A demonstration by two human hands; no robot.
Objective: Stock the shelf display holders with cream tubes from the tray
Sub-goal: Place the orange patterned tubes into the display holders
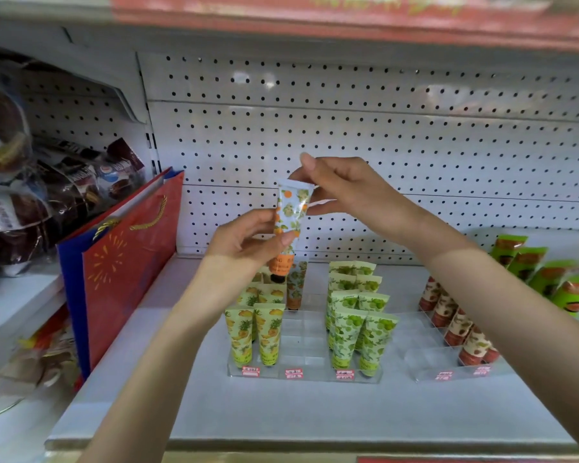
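The left hand [248,238] grips the orange-print tube [291,212] round its lower half; the right hand [345,192] pinches its crimped top. Cap down, it hangs at twelve o'clock of the clear holder [301,332], whose middle column is nearly empty; it should go down straight and upright.

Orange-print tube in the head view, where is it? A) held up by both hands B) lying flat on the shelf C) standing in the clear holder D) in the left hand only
A: the left hand grips the orange-print tube low down and the right hand pinches its crimped top, above the clear holder.
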